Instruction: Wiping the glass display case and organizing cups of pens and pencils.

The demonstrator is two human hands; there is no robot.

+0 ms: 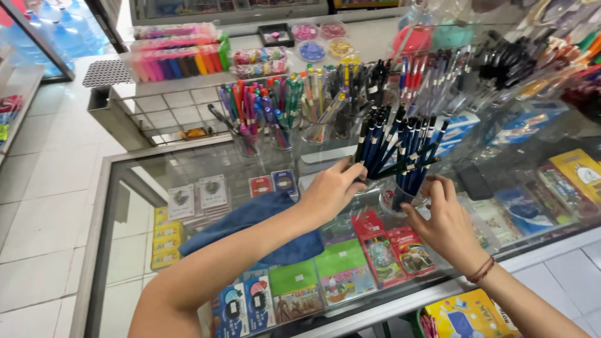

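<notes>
From the head view, your left hand is closed around a bunch of dark blue pens standing in a clear cup on the glass counter. Your right hand cups the cup's base with fingers curled against it. A blue cloth lies under your left forearm.

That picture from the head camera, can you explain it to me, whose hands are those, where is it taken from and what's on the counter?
There is no machine here: a person wears a camera on the head, so you look down along their own arms. The left hand grips a bunch of dark blue pens, and the right hand touches the clear cup they stand in. The cup sits on a glass counter of a stationery shop. A blue cloth lies on the glass beside the left arm. Behind stand more cups of coloured pens. Under the glass lie packets and card packs.
</notes>
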